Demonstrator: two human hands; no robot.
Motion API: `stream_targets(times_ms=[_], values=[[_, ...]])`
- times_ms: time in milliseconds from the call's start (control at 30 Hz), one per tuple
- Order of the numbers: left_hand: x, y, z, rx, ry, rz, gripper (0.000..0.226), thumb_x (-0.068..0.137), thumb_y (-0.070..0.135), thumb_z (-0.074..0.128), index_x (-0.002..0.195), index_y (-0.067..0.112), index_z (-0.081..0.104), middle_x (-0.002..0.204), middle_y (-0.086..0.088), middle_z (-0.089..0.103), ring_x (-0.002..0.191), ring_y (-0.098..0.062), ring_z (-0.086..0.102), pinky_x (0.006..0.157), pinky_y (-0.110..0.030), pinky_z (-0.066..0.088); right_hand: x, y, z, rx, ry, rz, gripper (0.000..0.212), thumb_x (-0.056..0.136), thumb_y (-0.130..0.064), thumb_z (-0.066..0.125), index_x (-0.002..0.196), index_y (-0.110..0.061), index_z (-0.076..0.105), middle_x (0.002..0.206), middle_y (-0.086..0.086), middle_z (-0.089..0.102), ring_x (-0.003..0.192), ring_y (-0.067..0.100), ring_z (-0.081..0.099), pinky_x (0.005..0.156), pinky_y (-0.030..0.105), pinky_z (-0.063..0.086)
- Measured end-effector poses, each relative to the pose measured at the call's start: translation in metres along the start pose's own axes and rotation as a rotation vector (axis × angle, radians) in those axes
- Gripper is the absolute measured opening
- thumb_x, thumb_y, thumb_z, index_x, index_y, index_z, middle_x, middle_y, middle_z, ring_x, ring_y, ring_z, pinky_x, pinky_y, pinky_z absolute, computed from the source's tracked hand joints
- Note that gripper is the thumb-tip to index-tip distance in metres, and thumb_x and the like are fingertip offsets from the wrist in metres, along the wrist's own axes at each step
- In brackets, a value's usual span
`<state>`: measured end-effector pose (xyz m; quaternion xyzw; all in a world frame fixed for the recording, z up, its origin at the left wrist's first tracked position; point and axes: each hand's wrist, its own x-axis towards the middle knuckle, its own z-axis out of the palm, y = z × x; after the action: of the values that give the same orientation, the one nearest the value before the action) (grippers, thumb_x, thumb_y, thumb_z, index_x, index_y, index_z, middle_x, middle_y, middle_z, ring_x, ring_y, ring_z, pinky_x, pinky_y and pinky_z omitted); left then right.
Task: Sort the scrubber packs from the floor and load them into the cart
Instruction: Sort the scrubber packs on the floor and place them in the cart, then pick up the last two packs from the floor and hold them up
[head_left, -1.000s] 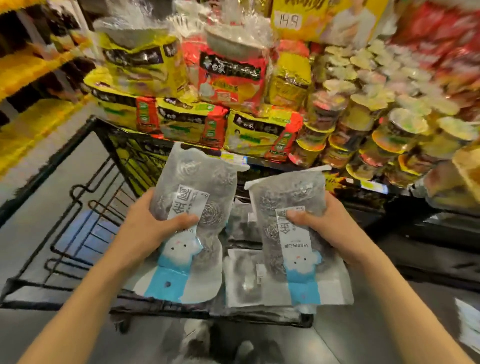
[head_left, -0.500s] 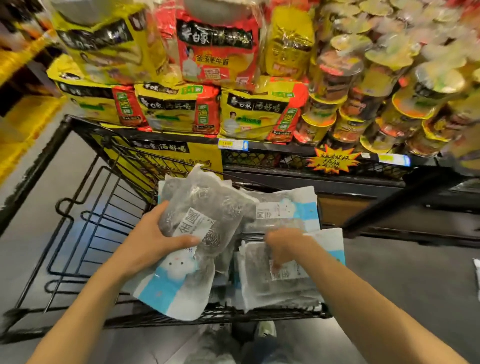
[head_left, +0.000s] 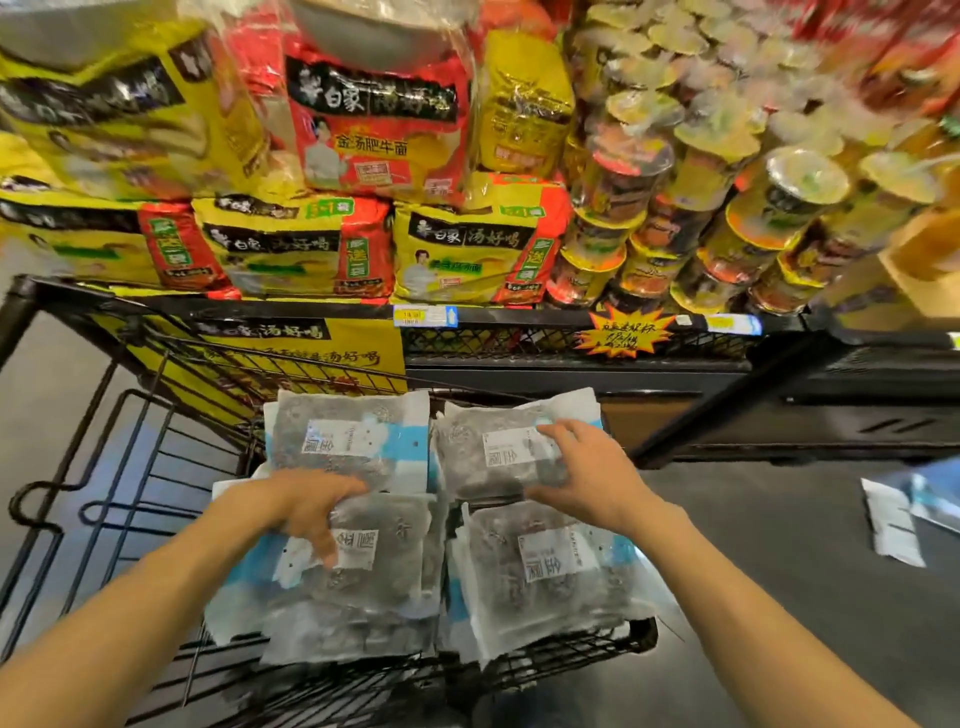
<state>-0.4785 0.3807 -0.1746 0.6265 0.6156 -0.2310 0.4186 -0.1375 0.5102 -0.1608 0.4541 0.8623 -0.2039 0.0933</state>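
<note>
Below the noodle shelves (head_left: 467, 332), the black wire cart (head_left: 130, 467) fills the lower left of the view, and the scrubber packs lie in its right-hand end in four flat stacks, two far and two near. Each pack lies with its long axis running left to right across the cart. On the grey floor (head_left: 779, 545) to the right, well apart from the cart, more packs (head_left: 893, 525) lie at the edge of view, partly cut off.

At the near-left stack (head_left: 363, 566) the left hand (head_left: 306, 509) rests on top, fingers bent downward over the upper edge of the top pack and touching its label; whether it grips or only presses cannot be told. At the far-right stack (head_left: 493, 452) the right hand (head_left: 587, 478) lies spread over the pack's right end, fingers mostly straight and the thumb along the near edge, seemingly settling the pack rather than holding it.

The packs left on the floor lie to the right, so the right hand is the nearer one for the next reach.
</note>
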Motion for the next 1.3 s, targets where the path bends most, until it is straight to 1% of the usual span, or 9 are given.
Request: stream_targets(times_ms=[133,233,367,633,700,833,967,1133,1300], values=[[0.031,0.004,-0.001,0.115,0.024,-0.017,0.098,0.077,0.037,0.085,0.157,0.033,0.030,0.152,0.001,0.051,0.136,-0.024,0.051,0.108,-0.036,0.041,-0.008,-0.002,-0.017,0.060,0.057,0.052,0.105,0.068,-0.087,0.044,0.153,-0.026,0.039,0.159,0.007,0.037,0.149,0.026,0.032,0.122,0.043,0.027],[0.043,0.007,0.008,0.126,0.140,-0.008,0.097,0.073,0.040,0.084,0.154,0.037,0.031,0.142,0.002,0.054,0.127,-0.022,0.053,0.102,-0.035,0.047,-0.014,-0.001,-0.022,0.072,0.060,0.084,0.100,0.073,-0.085,0.051,0.154,-0.028,0.036,0.161,0.006,0.034,0.150,0.026,0.028,0.123,0.044,0.025],[0.036,0.023,0.002,0.129,0.300,0.076,0.086,0.080,0.060,0.068,0.154,0.035,0.033,0.148,0.003,0.046,0.132,-0.020,0.049,0.107,-0.036,0.044,-0.021,0.003,-0.033,0.008,0.079,0.115,0.106,0.071,-0.089,0.043,0.155,-0.024,0.036,0.160,0.006,0.036,0.149,0.026,0.031,0.122,0.045,0.027],[0.004,0.113,-0.061,0.047,0.650,0.221,0.072,0.096,0.047,0.061,0.157,0.022,0.032,0.161,-0.002,0.038,0.146,-0.021,0.040,0.115,-0.035,0.035,-0.055,0.015,-0.067,-0.050,0.162,0.182,0.098,0.081,-0.081,0.052,0.158,-0.023,0.031,0.166,0.007,0.029,0.154,0.029,0.022,0.125,0.049,0.021],[-0.010,0.147,-0.081,0.087,0.728,0.263,0.074,0.097,0.050,0.060,0.158,0.021,0.030,0.164,-0.004,0.034,0.150,-0.020,0.033,0.118,-0.034,0.031,-0.074,0.023,-0.080,-0.039,0.208,0.211,0.105,0.075,-0.086,0.044,0.158,-0.023,0.032,0.165,0.007,0.030,0.154,0.028,0.023,0.125,0.049,0.021],[-0.037,0.226,-0.111,0.216,0.856,0.361,0.078,0.095,0.057,0.057,0.159,0.021,0.030,0.164,-0.005,0.034,0.151,-0.022,0.033,0.120,-0.037,0.030,-0.130,0.056,-0.106,-0.023,0.318,0.257,0.096,0.084,-0.078,0.053,0.159,-0.022,0.030,0.166,0.006,0.029,0.155,0.026,0.021,0.126,0.049,0.019],[-0.052,0.322,-0.123,0.335,0.939,0.452,0.079,0.093,0.059,0.058,0.157,0.020,0.034,0.160,-0.007,0.042,0.145,-0.028,0.042,0.114,-0.041,0.038,-0.213,0.112,-0.126,0.004,0.425,0.372,0.117,0.066,-0.092,0.027,0.159,-0.022,0.030,0.166,0.006,0.029,0.155,0.027,0.022,0.125,0.048,0.019],[-0.055,0.473,-0.116,0.436,0.965,0.655,0.078,0.089,0.067,0.051,0.151,0.020,0.041,0.148,-0.005,0.054,0.132,-0.029,0.054,0.101,-0.042,0.050,-0.342,0.196,-0.131,0.038,0.563,0.585,0.091,0.087,-0.071,0.058,0.158,-0.022,0.032,0.165,0.007,0.030,0.154,0.027,0.024,0.125,0.046,0.021],[-0.048,0.634,-0.099,0.524,0.934,0.894,0.075,0.094,0.064,0.053,0.155,0.022,0.036,0.154,-0.002,0.049,0.133,-0.027,0.053,0.099,-0.040,0.049,-0.477,0.272,-0.126,0.105,0.644,0.858,0.099,0.078,-0.079,0.054,0.156,-0.020,0.037,0.161,0.009,0.038,0.149,0.026,0.032,0.122,0.043,0.026]])
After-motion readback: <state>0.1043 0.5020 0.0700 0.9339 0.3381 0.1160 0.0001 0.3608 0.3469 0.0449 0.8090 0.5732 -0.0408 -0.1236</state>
